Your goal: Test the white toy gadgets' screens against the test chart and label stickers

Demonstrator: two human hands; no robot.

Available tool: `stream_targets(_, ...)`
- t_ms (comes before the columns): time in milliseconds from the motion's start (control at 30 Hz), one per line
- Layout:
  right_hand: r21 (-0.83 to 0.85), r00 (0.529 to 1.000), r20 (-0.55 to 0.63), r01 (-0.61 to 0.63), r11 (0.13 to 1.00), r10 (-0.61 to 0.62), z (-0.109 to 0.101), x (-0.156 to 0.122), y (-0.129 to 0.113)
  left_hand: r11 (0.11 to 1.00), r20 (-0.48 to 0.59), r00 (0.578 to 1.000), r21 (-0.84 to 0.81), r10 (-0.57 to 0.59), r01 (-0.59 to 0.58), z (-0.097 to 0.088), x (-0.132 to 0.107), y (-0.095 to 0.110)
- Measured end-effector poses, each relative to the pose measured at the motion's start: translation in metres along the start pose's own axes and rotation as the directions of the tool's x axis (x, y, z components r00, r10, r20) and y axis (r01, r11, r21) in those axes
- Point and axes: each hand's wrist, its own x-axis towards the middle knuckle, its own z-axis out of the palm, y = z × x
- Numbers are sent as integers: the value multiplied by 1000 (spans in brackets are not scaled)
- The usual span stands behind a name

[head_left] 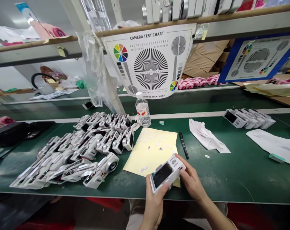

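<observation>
A white digital camera [167, 174] is held between my two hands near the table's front edge, its dark screen and round button pad turned up towards me. My left hand [154, 199] grips its lower left end, thumb along the screen's edge. The fingers of my right hand [191, 179] close on its right end. Beneath the camera lies a yellow sheet [156, 140] with small white pieces and a few tiny parts on it. To the left, many white cameras [75, 153] lie in rows, several with wires showing.
A black marker [183, 145] and a white cloth [207, 136] lie right of the sheet. A water bottle [142, 110] stands behind it. More white cameras [249, 118] lean in a row at the right. A camera test chart [151, 64] hangs from the shelf.
</observation>
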Motion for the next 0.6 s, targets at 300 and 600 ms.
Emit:
stream_targets(300,40,1000,-2,8,999,-8,-1,0,-3,993,60,993,-54,-103,106,-9,4,1)
stream_targets(600,267,977,-185,-51,962,103,10,-3,1,995,71,997,95,-28,21,-12,1,-12)
